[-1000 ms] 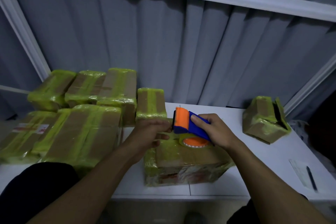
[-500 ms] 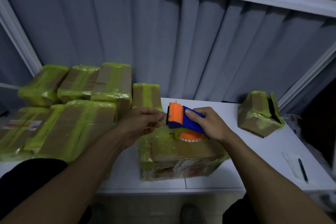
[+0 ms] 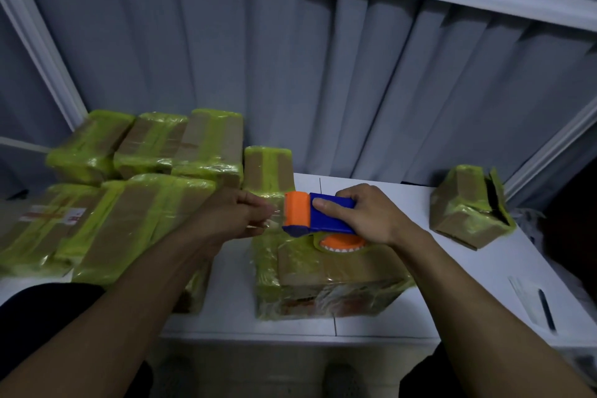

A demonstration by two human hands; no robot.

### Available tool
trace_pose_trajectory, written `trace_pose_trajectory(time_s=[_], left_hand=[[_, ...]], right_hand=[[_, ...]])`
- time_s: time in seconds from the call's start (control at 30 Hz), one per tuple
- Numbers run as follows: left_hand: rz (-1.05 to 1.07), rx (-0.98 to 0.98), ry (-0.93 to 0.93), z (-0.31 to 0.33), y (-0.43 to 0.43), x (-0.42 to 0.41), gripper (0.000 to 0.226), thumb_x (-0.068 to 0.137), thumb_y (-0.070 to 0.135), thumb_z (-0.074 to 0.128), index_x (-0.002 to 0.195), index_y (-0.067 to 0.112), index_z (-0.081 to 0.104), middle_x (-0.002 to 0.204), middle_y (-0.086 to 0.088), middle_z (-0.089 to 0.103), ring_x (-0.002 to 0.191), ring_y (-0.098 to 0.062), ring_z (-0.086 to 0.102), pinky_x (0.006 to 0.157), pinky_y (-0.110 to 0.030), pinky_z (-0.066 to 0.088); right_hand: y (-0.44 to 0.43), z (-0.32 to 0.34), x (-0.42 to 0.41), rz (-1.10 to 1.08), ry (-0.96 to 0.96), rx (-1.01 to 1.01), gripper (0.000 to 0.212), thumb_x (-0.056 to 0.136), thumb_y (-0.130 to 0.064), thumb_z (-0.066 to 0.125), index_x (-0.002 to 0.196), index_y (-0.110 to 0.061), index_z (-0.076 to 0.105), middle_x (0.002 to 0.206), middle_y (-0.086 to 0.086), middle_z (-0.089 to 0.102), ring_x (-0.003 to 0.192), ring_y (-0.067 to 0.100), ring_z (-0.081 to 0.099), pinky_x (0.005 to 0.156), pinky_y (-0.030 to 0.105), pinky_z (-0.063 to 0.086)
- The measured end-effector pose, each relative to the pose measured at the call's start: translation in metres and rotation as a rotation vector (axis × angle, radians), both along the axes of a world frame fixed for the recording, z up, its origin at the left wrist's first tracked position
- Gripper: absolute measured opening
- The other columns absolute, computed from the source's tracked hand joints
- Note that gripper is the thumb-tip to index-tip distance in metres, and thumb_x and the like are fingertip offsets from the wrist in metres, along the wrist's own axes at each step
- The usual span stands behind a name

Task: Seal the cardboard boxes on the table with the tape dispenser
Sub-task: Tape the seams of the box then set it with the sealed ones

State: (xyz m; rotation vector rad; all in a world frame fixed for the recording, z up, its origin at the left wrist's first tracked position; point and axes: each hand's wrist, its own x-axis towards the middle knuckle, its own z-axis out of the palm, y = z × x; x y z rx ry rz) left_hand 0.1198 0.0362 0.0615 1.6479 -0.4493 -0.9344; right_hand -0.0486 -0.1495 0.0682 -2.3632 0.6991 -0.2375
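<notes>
The right hand (image 3: 368, 216) gripped the dispenser (image 3: 323, 215) just above the box (image 3: 326, 271) near the bench's (image 3: 381, 200) front edge. At its 9 o'clock, the left hand (image 3: 239, 213) pinched the tape (image 3: 274, 219). Bare bench lay toward 3 o'clock, short of another box (image 3: 468, 207).

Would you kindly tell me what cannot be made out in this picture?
Head view only:
- Tape end: barely visible, pinched inside the curled left hand.
- Tape roll: mostly hidden beneath the tape dispenser and right hand.
- Label on the left box: too blurred to read.
- Paper at right: too dark to read.
</notes>
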Motion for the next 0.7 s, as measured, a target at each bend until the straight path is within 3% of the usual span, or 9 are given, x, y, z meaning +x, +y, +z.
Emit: trace_pose_trajectory(time_s=[0.27, 0.47, 0.6, 0.7], left_hand=[[0.188, 0.014, 0.055, -0.01, 0.051, 0.036, 0.005, 0.085, -0.007, 0.069, 0.088, -0.003, 0.068, 0.075, -0.014, 0.068, 0.056, -0.011, 0.068, 0.054, -0.02, 0.057], [0.261, 0.056, -0.01, -0.018, 0.078, 0.061, 0.012, 0.085, -0.01, 0.068, 0.078, 0.0, 0.068, 0.08, -0.013, 0.068, 0.073, -0.017, 0.064, 0.056, -0.019, 0.058], [0.254, 0.126, -0.051, -0.027, 0.087, 0.069, 0.011, 0.085, -0.004, 0.072, 0.078, 0.004, 0.068, 0.073, -0.012, 0.067, 0.058, -0.014, 0.062, 0.051, -0.018, 0.055], [0.25, 0.161, -0.104, -0.034, 0.085, 0.068, 0.009, 0.085, 0.0, 0.073, 0.08, 0.006, 0.069, 0.068, -0.009, 0.068, 0.058, -0.013, 0.061, 0.047, -0.016, 0.049]], right_hand=[[0.006, 0.003, 0.007, 0.016, 0.074, -0.114, 0.074, 0.077, -0.088, 0.051, 0.067, -0.017, 0.068, 0.059, -0.002, 0.066, 0.055, 0.009, 0.063, 0.057, 0.028, 0.046], [0.016, 0.004, 0.02, 0.034, 0.124, -0.166, 0.076, 0.075, -0.09, 0.053, 0.068, -0.016, 0.07, 0.061, 0.0, 0.067, 0.057, 0.012, 0.065, 0.06, 0.033, 0.05], [0.017, 0.006, 0.027, 0.035, 0.161, -0.169, 0.087, 0.064, -0.099, 0.048, 0.073, -0.016, 0.073, 0.065, -0.002, 0.071, 0.062, 0.013, 0.068, 0.067, 0.038, 0.058], [0.016, 0.007, 0.028, 0.027, 0.207, -0.215, 0.084, 0.063, -0.1, 0.048, 0.074, -0.021, 0.074, 0.067, -0.004, 0.071, 0.065, 0.012, 0.068, 0.071, 0.038, 0.06]])
